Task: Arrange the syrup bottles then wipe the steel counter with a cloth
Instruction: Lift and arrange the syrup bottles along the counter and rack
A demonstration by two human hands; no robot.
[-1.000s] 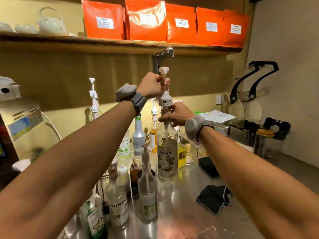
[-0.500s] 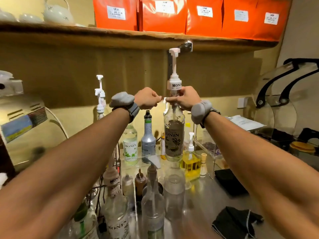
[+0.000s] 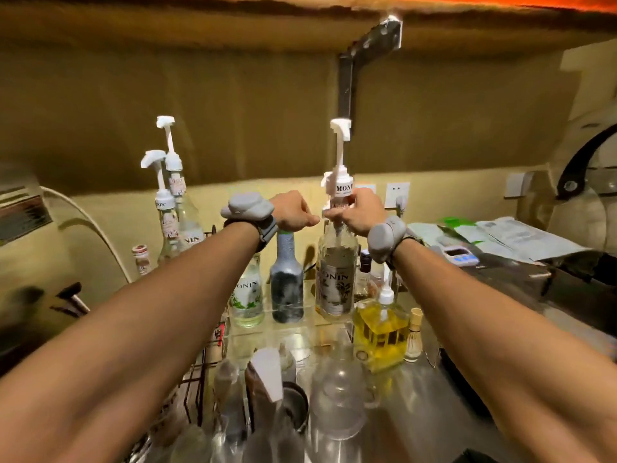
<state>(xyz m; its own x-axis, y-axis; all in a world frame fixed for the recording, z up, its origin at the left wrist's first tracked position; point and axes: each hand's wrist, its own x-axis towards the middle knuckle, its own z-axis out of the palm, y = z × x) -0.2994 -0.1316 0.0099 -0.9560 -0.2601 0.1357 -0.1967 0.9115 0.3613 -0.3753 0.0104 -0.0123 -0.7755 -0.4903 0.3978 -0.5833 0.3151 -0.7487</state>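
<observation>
since the nearest clear glass bottles (image 3: 337,396) are a blurred crowd right under your forearms, mind your elbows first: they stand close together on the steel counter (image 3: 417,412) and would knock over easily. just beyond them, to the right, sits a square clear bottle of yellow liquid with a white pump (image 3: 380,332), and behind it a raised clear shelf (image 3: 290,329) carries three bottles in a row: a clear bottle with a green leaf label (image 3: 247,295), a dark speckled grey bottle (image 3: 286,289), and the tall clear glass monin syrup bottle with a long white pump (image 3: 336,282) you're handling. it appears to rest upright at the right end of that shelf.

your right hand (image 3: 359,212) has its fingers curled around the neck just below the pump collar; your left hand (image 3: 293,212) is loosely fisted, fingertips pinched together and meeting the neck from the other side (whether they truly grip it, i cannot tell).

likely heavy, rigid, slick and breakable. the tall pump makes it top-heavy, so i'd hold the glass neck or body, not the plastic stem. its label is dark with pale lettering.

farther left, two more pump-topped clear bottles (image 3: 173,212) stand by the wall.
</observation>
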